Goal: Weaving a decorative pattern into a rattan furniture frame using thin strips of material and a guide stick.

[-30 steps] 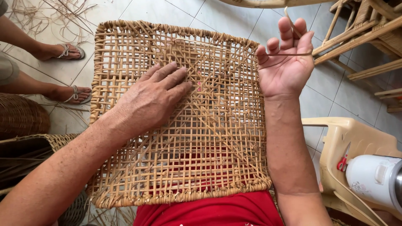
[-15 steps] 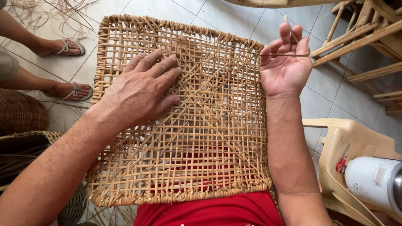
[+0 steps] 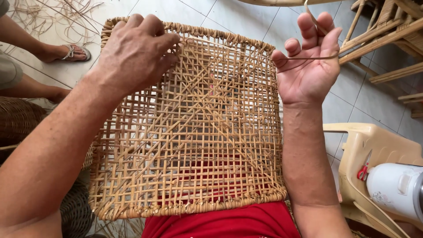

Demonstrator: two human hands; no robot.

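Observation:
A square open-weave rattan panel (image 3: 194, 145) lies across my lap over a red garment (image 3: 220, 222). My left hand (image 3: 134, 53) rests palm down on the panel's far left corner, fingers curled at the weave near the rim. At the panel's far right edge my right hand (image 3: 308, 66) is raised, palm toward me. It pinches a thin cane strand (image 3: 304, 57) between thumb and fingers. The strand runs left toward the weave and a loose end sticks up past my fingertips.
Another person's sandalled feet (image 3: 70, 53) stand on the tiled floor at left, with loose cane strips (image 3: 44, 13) beyond. A dark wicker basket (image 3: 17, 121) sits left. A beige plastic chair (image 3: 370, 145) at right holds red scissors (image 3: 364, 169) and a white appliance (image 3: 394, 191). Wooden frames (image 3: 387, 35) lean top right.
My left hand slid from the panel's middle up to its far left corner. My right hand stayed at the right edge with the strand, and the view drew closer.

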